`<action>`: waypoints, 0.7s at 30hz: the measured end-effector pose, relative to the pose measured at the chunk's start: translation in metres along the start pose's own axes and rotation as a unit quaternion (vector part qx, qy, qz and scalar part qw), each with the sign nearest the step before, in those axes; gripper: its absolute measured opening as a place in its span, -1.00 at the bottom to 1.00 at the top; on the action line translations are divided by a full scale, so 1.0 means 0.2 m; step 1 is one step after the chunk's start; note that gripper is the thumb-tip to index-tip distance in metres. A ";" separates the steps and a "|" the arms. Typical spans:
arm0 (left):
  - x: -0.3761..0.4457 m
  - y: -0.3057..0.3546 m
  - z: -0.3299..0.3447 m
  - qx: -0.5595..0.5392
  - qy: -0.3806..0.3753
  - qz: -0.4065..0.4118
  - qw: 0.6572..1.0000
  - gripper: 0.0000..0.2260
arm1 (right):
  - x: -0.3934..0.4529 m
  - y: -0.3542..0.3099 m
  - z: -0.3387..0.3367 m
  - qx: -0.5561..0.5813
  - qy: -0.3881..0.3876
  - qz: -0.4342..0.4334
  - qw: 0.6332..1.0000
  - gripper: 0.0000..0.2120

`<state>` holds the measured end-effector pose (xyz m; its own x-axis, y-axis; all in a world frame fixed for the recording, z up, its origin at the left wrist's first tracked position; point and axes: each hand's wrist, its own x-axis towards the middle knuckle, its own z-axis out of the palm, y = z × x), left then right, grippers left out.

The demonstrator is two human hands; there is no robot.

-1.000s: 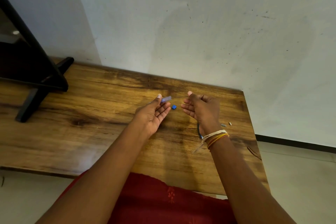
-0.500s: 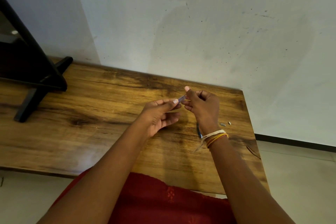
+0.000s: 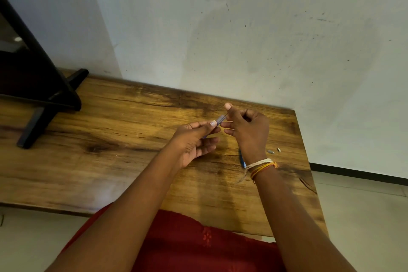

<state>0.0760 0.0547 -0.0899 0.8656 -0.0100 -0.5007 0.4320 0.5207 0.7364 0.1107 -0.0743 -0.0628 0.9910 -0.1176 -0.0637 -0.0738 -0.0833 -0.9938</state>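
Observation:
My left hand (image 3: pixel 194 139) and my right hand (image 3: pixel 247 130) meet above the wooden table (image 3: pixel 110 150). Between them is a thin bluish clear tube (image 3: pixel 220 119), like a pen barrel. The left thumb and fingers pinch its near end. The right thumb and fingers pinch its far end, or something thin at that end; I cannot tell which. A blue pen part (image 3: pixel 242 159) lies on the table, mostly hidden under my right wrist.
Two tiny pale parts (image 3: pixel 270 151) (image 3: pixel 279 149) lie on the table right of my right wrist. A black stand with a foot (image 3: pixel 44 104) occupies the table's left end. The wall runs along the back edge; the table's right edge is close by.
The hands were apart with the left palm open and a small blue piece lying between them. They have come together on the tube, and the blue piece is out of sight.

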 end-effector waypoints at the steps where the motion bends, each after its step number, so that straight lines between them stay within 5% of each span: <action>1: 0.00 0.00 0.00 0.001 0.000 -0.001 1.000 -0.79 | 0.00 0.00 0.00 -0.008 -0.001 -0.006 1.000 -0.75; 11: 0.00 -0.02 0.04 0.039 0.021 0.018 0.999 -0.83 | 0.02 0.02 -0.03 -0.033 -0.051 -0.007 0.998 -0.84; 15: 0.00 -0.01 0.08 0.168 0.046 0.070 0.982 -0.87 | 0.03 0.04 -0.03 -0.048 -0.059 -0.005 0.997 -0.82; 21: -0.01 -0.02 0.10 0.201 0.045 0.151 0.967 -0.83 | 0.03 0.06 -0.04 -0.052 -0.057 0.000 0.997 -0.80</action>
<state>0.0776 0.0354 -0.0818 0.9500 0.1736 -0.2596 0.2423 0.1149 0.9634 0.1146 -0.0829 -0.0739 0.9968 -0.0053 -0.0799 -0.0795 -0.1854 -0.9794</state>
